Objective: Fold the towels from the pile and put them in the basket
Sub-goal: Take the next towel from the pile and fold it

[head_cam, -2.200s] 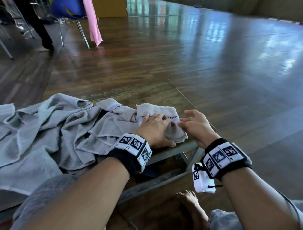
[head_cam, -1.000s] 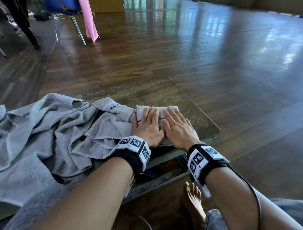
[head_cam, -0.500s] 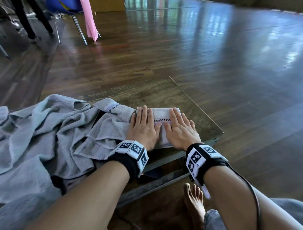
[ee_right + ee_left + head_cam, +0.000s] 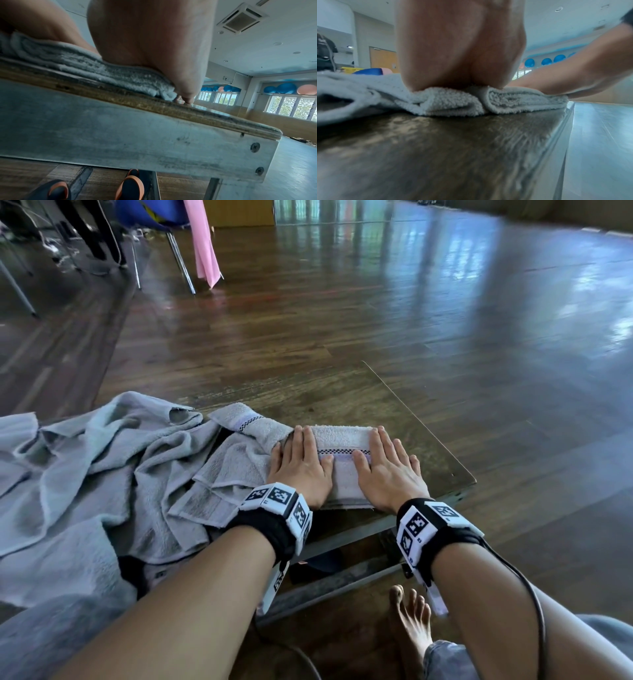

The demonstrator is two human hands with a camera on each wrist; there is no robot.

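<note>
While flat, fingers (both hands) press folded towel

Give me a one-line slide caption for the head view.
Both hands, left hand and right hand, press flat on a folded grey towel beside the unfolded towel pile.

Folded towel: pale grey with a checked stripe, flat under your palms near the table's right end.
Pile: crumpled grey towels, touching its left side.
</note>
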